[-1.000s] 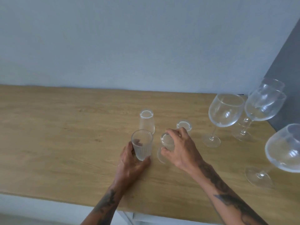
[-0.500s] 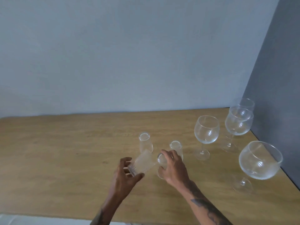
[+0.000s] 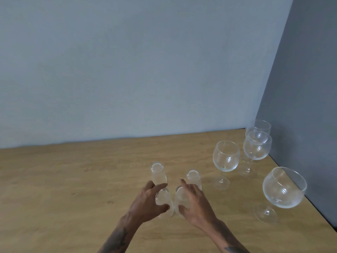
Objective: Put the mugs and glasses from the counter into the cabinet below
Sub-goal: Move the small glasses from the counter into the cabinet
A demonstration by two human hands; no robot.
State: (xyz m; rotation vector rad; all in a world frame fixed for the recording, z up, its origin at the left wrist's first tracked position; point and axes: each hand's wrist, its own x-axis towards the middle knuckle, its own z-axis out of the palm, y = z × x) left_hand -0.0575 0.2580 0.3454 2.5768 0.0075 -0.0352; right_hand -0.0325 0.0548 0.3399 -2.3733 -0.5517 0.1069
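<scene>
My left hand (image 3: 145, 203) grips a small ribbed tumbler (image 3: 165, 203) at the middle of the wooden counter (image 3: 54, 189). Beside it, my right hand (image 3: 196, 201) grips a second small tumbler (image 3: 181, 200). The two held tumblers sit side by side, almost touching; whether they rest on the counter is unclear. Behind them stand two more small tumblers upside down, one on the left (image 3: 158, 173) and one on the right (image 3: 194, 178). The cabinet below is out of view.
Several large stemmed wine glasses stand at the right: one (image 3: 225, 159) near the tumblers, two (image 3: 257, 147) in the back corner, one (image 3: 283, 189) close to the right edge. A grey wall (image 3: 306, 88) bounds the counter on the right.
The left hand's tumbler was tilted on its side and now stands bottom-up next to the right hand's tumbler. The view has pulled back and tilted up.
</scene>
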